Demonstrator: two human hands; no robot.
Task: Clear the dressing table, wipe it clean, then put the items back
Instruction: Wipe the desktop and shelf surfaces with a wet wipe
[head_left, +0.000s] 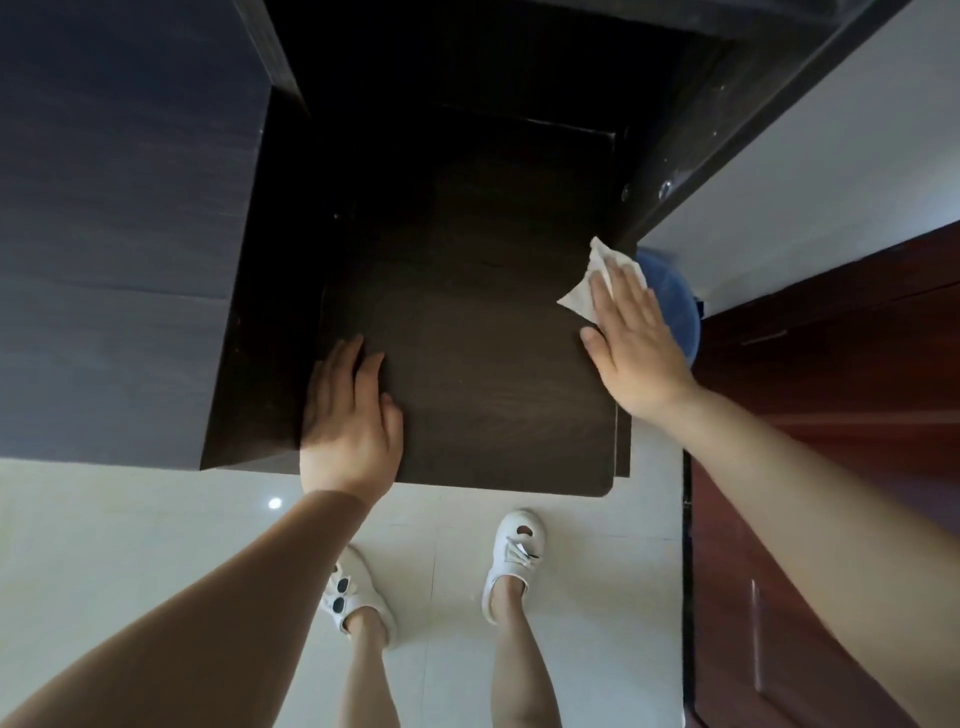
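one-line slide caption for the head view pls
Right hand presses a white wipe flat on the dark dressing table; left hand rests at its left edge.

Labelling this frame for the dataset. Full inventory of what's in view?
table: 1, dark brown wood, centre, top bare apart from the wipe and hands
wipe: 1, white, on the table's right edge, under the right hand
cabinet: 1, dark, left of the table
bin: 1, blue, on the floor just right of the table, partly hidden
door: 1, reddish brown, right
floor: white tiles, below
shoes: 2, white, on the floor by the table's front edge
left hand: flat on the table's front left, fingers spread, holding nothing
right hand: flat, pressing the wipe onto the table
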